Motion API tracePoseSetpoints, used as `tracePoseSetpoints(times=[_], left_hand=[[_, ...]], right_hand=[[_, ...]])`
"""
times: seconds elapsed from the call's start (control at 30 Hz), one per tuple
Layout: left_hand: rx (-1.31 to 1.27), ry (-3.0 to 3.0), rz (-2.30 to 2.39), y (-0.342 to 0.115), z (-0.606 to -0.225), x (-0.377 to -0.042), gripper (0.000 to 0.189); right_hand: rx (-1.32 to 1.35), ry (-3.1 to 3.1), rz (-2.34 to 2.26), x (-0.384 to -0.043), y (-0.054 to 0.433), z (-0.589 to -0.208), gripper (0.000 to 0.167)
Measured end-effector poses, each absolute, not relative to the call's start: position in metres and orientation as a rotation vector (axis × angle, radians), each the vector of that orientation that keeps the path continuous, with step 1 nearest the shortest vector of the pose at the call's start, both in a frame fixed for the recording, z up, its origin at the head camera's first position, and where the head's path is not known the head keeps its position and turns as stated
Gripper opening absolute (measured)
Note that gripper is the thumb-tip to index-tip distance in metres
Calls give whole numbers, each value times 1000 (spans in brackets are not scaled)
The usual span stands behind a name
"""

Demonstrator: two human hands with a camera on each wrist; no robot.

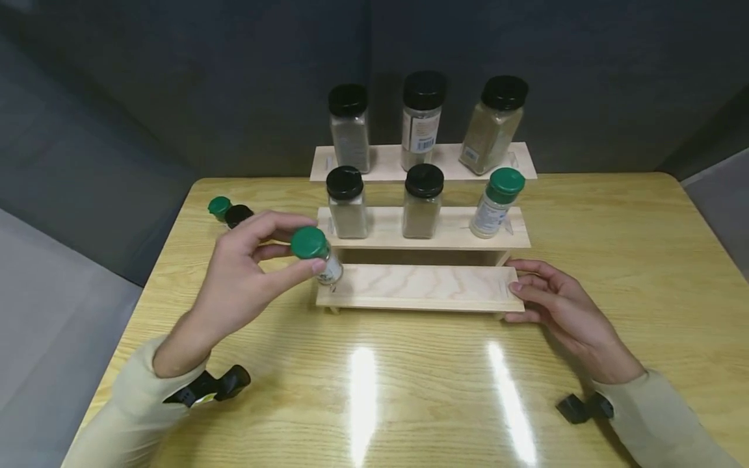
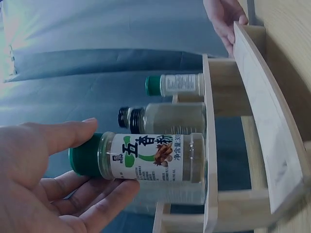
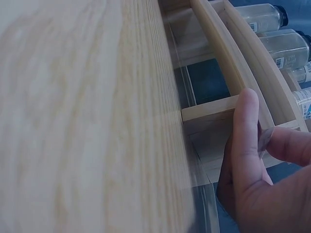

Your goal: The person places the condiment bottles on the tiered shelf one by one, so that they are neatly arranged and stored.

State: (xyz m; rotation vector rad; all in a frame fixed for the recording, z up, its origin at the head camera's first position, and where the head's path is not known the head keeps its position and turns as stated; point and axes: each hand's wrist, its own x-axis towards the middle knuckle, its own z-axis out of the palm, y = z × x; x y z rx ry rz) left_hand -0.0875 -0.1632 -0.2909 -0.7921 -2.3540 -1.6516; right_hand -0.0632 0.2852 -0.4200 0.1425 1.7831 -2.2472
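Between thumb and fingers, my left hand point(image 1: 242, 273) pinches a small spice jar point(image 2: 150, 158) with a green cap point(image 1: 309, 242) and a printed label. In the head view this jar is tilted slightly over the left end of the lowest step of a three-step wooden spice rack point(image 1: 421, 286). At the right end of that same step, my right hand point(image 1: 564, 305) grips the board's edge, its thumb on top. The right wrist view shows the thumb of the right hand point(image 3: 272, 179) against the wooden rack point(image 3: 211, 111).
Black-capped jars point(image 1: 424, 123) stand on the top step. The middle step holds two black-capped jars point(image 1: 422, 201) and a green-capped jar point(image 1: 494, 205). Behind my left hand, a green cap point(image 1: 219, 207) and a black cap point(image 1: 238, 215) show on the wooden table point(image 1: 433, 403).
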Motion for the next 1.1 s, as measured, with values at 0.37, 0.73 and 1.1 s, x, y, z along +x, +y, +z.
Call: tracePoseSetpoints(times=[0.37, 0.73, 1.1], left_hand=[[-976, -2446, -1701, -121, -295, -85, 45], [-1141, -2463, -1732, -80, -303, -95, 42], [-1263, -2478, -1688, -43, -307, -99, 41]], right_hand=[[140, 1786, -2243, -63, 285, -421, 35], [173, 1786, -2242, -63, 284, -419, 34], [194, 1791, -2228, -64, 282, -419, 34]])
